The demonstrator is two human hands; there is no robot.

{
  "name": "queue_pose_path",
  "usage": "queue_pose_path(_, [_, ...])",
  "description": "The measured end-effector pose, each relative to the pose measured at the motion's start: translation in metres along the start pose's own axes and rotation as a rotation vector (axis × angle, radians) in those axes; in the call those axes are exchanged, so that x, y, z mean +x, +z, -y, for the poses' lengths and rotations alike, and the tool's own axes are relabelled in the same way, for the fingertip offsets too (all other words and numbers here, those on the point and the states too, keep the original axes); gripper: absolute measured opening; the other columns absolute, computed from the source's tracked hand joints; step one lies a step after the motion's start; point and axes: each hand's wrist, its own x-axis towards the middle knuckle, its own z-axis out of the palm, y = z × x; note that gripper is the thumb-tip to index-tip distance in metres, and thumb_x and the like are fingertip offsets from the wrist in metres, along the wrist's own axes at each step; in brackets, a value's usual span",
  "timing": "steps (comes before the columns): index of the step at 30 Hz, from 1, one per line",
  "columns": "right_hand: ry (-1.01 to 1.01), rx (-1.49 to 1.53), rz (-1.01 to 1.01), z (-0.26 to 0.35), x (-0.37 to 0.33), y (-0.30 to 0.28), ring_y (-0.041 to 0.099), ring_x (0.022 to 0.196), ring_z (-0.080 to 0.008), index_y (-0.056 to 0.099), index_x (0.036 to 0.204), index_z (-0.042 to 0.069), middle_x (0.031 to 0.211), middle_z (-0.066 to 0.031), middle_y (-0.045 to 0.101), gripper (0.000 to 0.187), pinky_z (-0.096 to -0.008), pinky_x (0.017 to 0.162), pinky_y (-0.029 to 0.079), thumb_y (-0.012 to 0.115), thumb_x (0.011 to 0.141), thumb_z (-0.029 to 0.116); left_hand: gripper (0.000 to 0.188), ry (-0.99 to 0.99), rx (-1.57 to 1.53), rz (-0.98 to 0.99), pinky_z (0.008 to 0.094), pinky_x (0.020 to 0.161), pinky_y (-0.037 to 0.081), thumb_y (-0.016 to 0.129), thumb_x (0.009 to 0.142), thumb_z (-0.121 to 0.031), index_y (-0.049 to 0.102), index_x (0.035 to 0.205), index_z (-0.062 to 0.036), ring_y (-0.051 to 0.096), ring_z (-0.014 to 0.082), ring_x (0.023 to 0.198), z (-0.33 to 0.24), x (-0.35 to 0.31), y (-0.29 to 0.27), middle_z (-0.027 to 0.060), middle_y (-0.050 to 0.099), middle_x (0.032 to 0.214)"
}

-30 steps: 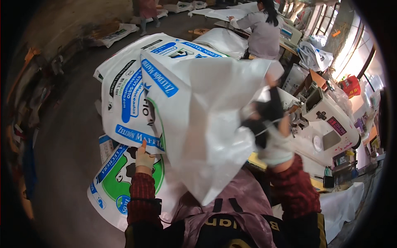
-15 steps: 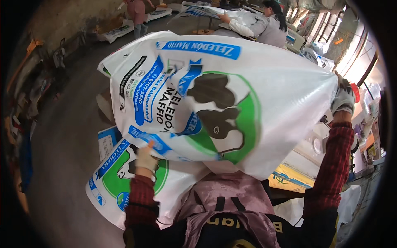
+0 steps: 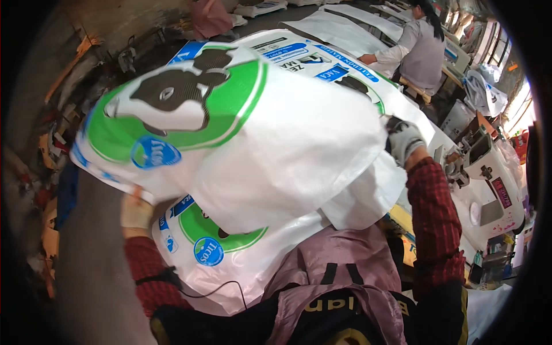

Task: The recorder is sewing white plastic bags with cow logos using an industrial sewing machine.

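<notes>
A large white sack (image 3: 293,158) is spread in the air in front of you, its left part printed with a dark cow on a green disc, its right part plain white. That left part is blurred, and the near edge sags.

Your left hand (image 3: 137,213), in a pale glove, has its fingers closed on the sack's near left edge, thumb uppermost. Your right hand (image 3: 406,139), in a white glove with dark parts, has its fingers clenched around the right end. The left hold looks like a shallow pinch; if the slick material pulls out of it, that corner could drop and fold under.

Beneath it, a second printed sack (image 3: 247,282) lies partly covered, to the left of your mauve apron (image 3: 333,253). What supports it is hidden. Smooth on smooth, the two could slide, so the lower one might be dragged out of line or settle crooked.

A thin black cord (image 3: 215,289) loops from your left wrist over the lower sack; it might snag an edge if that arm reaches far.

Beyond the raised sack lie more printed sacks (image 3: 333,60), which its far edge could ruffle. To your right stands a white sewing machine (image 3: 489,172); swung too wide, the right end might catch on it. Farther off, a co-worker (image 3: 422,57) in grey sits sideways.
</notes>
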Motion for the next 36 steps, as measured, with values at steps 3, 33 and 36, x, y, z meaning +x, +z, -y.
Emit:
queue_pose_path(3, [0.603, 1.339, 0.081, 0.040, 0.011, 0.007, 0.059, 0.068, -0.0217, 0.061, 0.090, 0.008, 0.075, -0.0113, 0.061, 0.027, -0.0318, 0.065, 0.046, 0.046, 0.087, 0.030, 0.032, -0.451, -1.465, 0.185, 0.0380, 0.080, 0.046, 0.052, 0.082, -0.018, 0.055, 0.110, -0.0037, 0.057, 0.0262, 0.095, 0.055, -0.023, 0.065, 0.0118, 0.059, 0.105])
queue_pose_path(33, [0.343, 0.717, 0.404, 0.186, -0.099, 0.238, 0.045, 0.114, -0.0365, 0.048, 0.121, 0.011, 0.124, -0.0171, 0.048, 0.043, -0.0448, 0.096, 0.035, 0.040, 0.084, 0.032, 0.032, -0.506, -0.784, 1.065, 0.0453, 0.081, 0.048, 0.050, 0.090, -0.023, 0.047, 0.116, -0.0039, 0.056, 0.0274, 0.099, 0.012, -0.306, 0.072, 0.0093, 0.056, 0.111])
queue_pose_path(36, [0.422, 0.755, 0.613, 0.191, -0.098, 0.251, 0.048, 0.111, -0.0362, 0.049, 0.120, 0.011, 0.122, -0.0181, 0.050, 0.052, -0.0462, 0.093, 0.037, 0.034, 0.086, 0.046, 0.033, -1.245, -1.386, 0.961, 0.0455, 0.081, 0.047, 0.053, 0.087, -0.022, 0.047, 0.115, -0.0050, 0.058, 0.0296, 0.096, 0.042, -0.362, 0.115, 0.0125, 0.058, 0.107])
